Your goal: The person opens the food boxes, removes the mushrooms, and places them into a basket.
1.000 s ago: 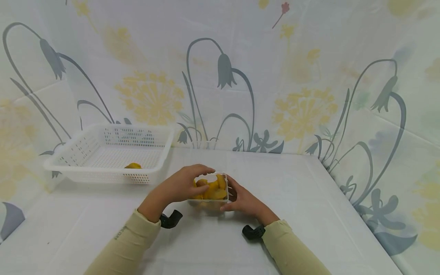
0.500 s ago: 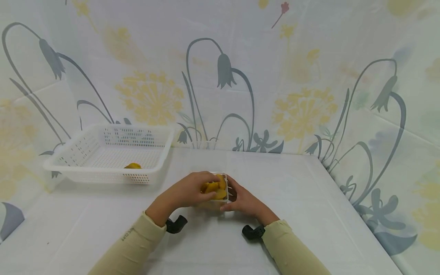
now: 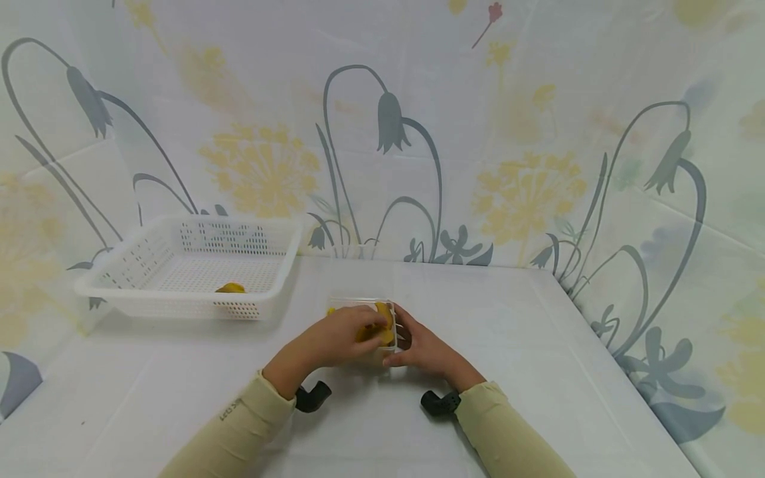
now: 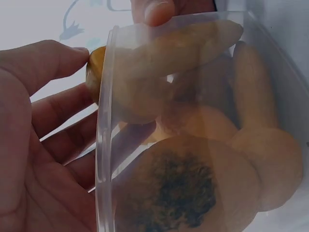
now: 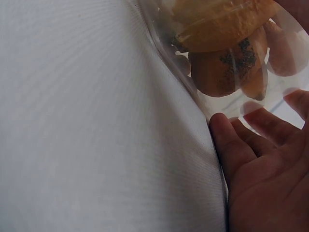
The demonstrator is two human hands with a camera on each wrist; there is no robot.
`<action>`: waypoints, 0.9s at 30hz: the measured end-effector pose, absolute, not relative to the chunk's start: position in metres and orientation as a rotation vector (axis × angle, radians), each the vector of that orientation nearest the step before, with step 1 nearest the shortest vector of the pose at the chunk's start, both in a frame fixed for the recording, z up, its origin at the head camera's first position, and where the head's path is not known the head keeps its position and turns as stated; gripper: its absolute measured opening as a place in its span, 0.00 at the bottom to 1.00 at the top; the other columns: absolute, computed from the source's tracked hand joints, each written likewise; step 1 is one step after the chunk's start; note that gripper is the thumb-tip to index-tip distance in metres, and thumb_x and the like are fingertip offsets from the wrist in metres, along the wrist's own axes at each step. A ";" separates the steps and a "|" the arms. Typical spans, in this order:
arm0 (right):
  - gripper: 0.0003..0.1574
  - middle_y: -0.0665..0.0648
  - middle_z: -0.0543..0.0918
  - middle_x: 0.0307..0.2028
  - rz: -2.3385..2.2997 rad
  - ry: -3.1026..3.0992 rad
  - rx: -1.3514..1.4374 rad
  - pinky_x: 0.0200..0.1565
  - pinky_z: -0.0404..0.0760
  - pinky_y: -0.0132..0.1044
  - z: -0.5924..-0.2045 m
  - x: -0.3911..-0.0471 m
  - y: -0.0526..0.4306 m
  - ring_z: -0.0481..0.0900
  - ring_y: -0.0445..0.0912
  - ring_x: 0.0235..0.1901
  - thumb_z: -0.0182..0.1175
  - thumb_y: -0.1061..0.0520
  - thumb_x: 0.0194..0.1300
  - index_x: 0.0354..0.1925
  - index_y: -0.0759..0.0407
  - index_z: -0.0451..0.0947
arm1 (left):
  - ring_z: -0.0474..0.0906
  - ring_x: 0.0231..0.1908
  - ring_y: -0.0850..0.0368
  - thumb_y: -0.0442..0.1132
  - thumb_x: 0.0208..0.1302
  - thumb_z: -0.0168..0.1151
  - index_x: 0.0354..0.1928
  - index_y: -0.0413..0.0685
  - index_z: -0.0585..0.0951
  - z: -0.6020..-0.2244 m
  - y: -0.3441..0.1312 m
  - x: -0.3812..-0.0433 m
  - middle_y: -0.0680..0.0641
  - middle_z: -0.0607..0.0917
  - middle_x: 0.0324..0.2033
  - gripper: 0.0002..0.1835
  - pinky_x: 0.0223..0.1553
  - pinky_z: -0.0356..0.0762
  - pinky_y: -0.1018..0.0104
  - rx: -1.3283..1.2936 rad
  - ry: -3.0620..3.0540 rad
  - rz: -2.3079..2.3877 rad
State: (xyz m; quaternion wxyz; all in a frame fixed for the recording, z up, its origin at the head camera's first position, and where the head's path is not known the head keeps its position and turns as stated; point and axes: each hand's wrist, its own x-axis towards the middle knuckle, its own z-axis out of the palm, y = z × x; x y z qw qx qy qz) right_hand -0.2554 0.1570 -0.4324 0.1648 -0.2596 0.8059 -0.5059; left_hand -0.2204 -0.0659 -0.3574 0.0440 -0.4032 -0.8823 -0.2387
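A clear plastic box (image 3: 352, 302) full of yellow-brown, bread-like pieces (image 3: 386, 313) stands on the table in front of me. My left hand (image 3: 340, 337) reaches over its near left side. In the left wrist view, thumb and fingers pinch one rounded bread piece (image 4: 95, 72) standing up at the box rim. A round bun with a dark speckled patch (image 4: 181, 186) shows through the wall. My right hand (image 3: 425, 350) holds the box at its right side, thumb at the near corner. Through the wall, the right wrist view shows several pieces (image 5: 222, 21).
On the left of the table stands a white perforated basket (image 3: 179, 305) with a yellow piece (image 3: 231, 287) inside. A cloth with printed flowers (image 3: 382, 166) hangs behind the white table (image 3: 508, 318). Black wrist devices (image 3: 440, 403) sit at both cuffs.
My left hand has moved right and slightly nearer across the box, from its left edge to the pieces inside, and its fingers have closed in. My right hand has stayed put.
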 end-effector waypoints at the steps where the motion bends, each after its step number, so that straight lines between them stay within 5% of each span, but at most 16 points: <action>1: 0.71 0.46 0.50 0.76 -1.445 2.292 -0.740 0.69 0.65 0.45 -0.432 -0.255 0.157 0.57 0.49 0.73 0.75 0.47 0.50 0.77 0.39 0.38 | 0.78 0.42 0.58 0.42 0.67 0.59 0.51 0.45 0.81 -0.358 -0.065 -0.220 0.50 0.85 0.44 0.14 0.47 0.79 0.64 -1.230 -2.702 -0.724; 8: 0.69 0.47 0.50 0.76 -1.453 2.270 -0.750 0.69 0.65 0.45 -0.431 -0.256 0.157 0.57 0.49 0.73 0.74 0.51 0.52 0.77 0.40 0.38 | 0.75 0.38 0.60 0.44 0.67 0.59 0.50 0.47 0.81 -0.359 -0.063 -0.219 0.51 0.83 0.41 0.14 0.39 0.77 0.70 -1.213 -2.721 -0.711; 27: 0.69 0.47 0.50 0.76 -1.459 2.254 -0.766 0.69 0.64 0.47 -0.432 -0.257 0.158 0.57 0.49 0.73 0.74 0.53 0.53 0.77 0.41 0.38 | 0.77 0.43 0.57 0.43 0.69 0.57 0.52 0.46 0.81 -0.357 -0.064 -0.219 0.49 0.82 0.45 0.14 0.46 0.79 0.64 -1.206 -2.725 -0.715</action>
